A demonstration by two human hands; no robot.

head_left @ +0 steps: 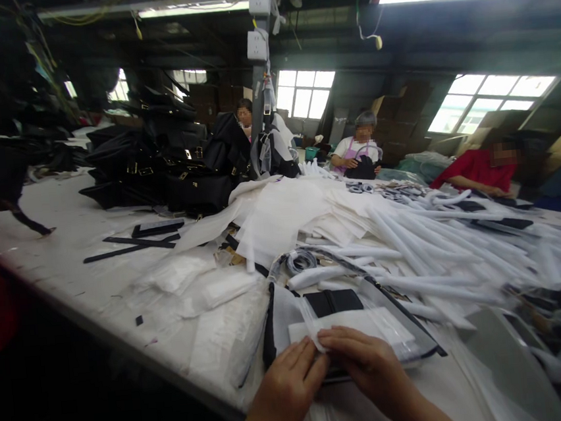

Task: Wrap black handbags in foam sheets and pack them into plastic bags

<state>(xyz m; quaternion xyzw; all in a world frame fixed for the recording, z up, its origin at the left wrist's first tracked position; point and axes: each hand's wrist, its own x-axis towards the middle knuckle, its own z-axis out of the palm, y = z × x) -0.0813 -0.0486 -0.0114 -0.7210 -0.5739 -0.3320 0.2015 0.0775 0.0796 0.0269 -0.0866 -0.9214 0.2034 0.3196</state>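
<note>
A handbag (pixel 336 301) with black trim, a black middle flap and a raised dark handle lies in front of me, largely covered by thin white wrapping. My left hand (pixel 287 376) is closed, its fingertips pinching a narrow gathered strip of the white wrapping sheet (pixel 310 317) over the bag's front. Close beside it, my right hand (pixel 369 359) has its fingers together, curled over the same sheet. The two hands nearly touch at the fingertips, and the palms hide the bag's lower edge. A folded white sheet (pixel 385 323) under clear plastic spreads out above the right hand.
Black bags (pixel 170 155) with gold buckles are heaped at the back left. White padded tubes (pixel 423 250) cover the right side, and white sheets (pixel 280 210) lie behind the handbag. Black strips (pixel 130 246) rest on the left. Several people sit or stand around the table.
</note>
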